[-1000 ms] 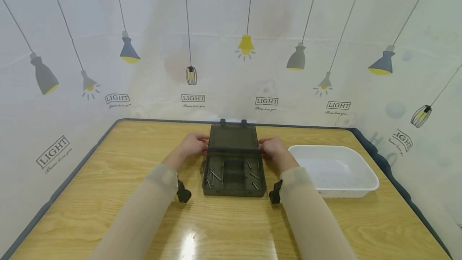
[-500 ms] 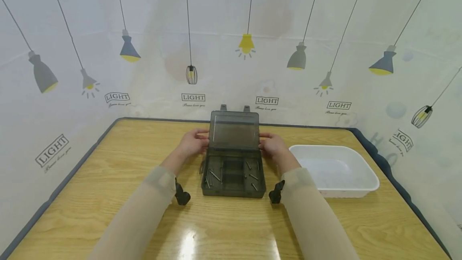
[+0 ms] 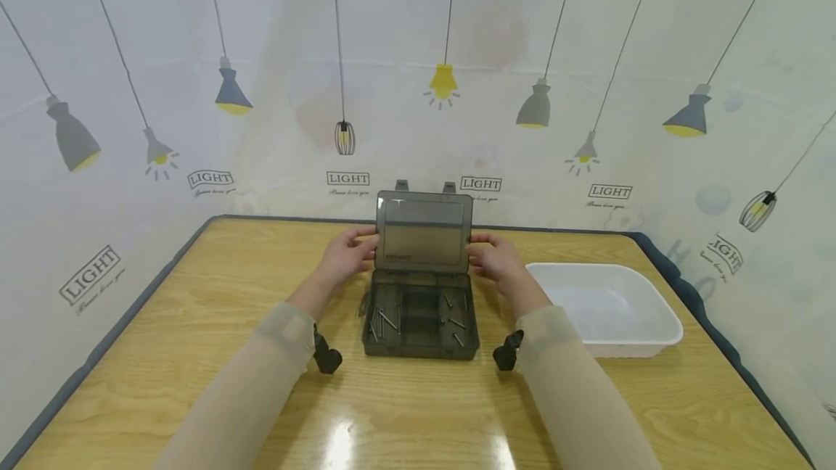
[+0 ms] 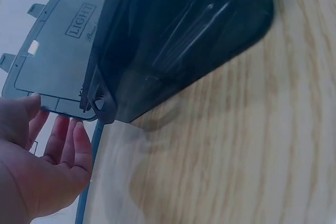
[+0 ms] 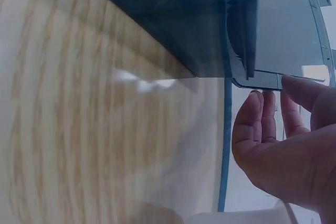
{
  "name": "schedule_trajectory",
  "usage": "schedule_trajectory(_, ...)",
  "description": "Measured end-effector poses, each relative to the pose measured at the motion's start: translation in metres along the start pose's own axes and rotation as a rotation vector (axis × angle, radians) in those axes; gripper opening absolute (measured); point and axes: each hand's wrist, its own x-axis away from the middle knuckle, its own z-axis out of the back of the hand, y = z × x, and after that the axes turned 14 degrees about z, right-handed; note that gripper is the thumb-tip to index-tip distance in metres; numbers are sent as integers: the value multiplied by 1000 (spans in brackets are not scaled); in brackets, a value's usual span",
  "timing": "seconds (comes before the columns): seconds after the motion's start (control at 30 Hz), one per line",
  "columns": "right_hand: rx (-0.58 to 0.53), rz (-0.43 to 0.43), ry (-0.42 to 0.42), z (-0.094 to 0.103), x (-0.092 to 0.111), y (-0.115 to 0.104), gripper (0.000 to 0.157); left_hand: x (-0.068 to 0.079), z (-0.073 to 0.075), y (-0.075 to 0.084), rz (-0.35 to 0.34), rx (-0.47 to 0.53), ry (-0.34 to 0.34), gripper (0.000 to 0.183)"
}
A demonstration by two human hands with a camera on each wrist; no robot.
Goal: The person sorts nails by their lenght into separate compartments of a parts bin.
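A smoky translucent plastic storage box (image 3: 421, 348) stands on the table, its hinged lid (image 3: 424, 231) raised close to upright with two latch tabs at the top. Several thin metal screws or nails (image 3: 387, 320) lie in the left compartment, and several more in the right one. My left hand (image 3: 345, 256) pinches the lid's left edge; the left wrist view shows thumb on one side of the lid (image 4: 58, 51) and fingers below its edge. At the opposite edge, my right hand (image 3: 498, 261) pinches the lid (image 5: 294, 30) between thumb and fingers, partly hidden behind it.
To the right of the box sits a white rectangular tray (image 3: 604, 265), close to my right forearm. The wooden table (image 3: 196, 325) ends at a dark-edged border, where a printed cloth backdrop (image 3: 418, 129) rises.
The lid has swung up from lying back to nearly upright, with both hands rising along its side edges. The box base and tray have stayed in place.
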Motion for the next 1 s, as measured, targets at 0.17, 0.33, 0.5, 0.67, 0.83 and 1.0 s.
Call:
schedule_trajectory(0.17, 2, 19, -10, 4, 4, -4, 41, 4, 1, 3, -6, 17, 8, 50)
schedule_trajectory(0.33, 47, 37, -50, 11, 11, -13, 46, 13, 7, 7, -38, -24, -19, 51)
schedule_trajectory(0.5, 103, 66, -59, 16, 20, -23, 42, 21, 15, 8, -70, -62, -52, 50)
schedule_trajectory(0.67, 105, 93, -95, 21, 34, -26, 36, 30, 18, 6, -68, -84, -85, 47)
schedule_trajectory(0.83, 119, 113, -163, 27, 54, -26, 36, 45, 26, 2, -84, -135, -154, 48)
schedule_trajectory(1.0, 109, 126, -218, 32, 71, -27, 40, 63, 33, -1, -105, -183, -225, 45)
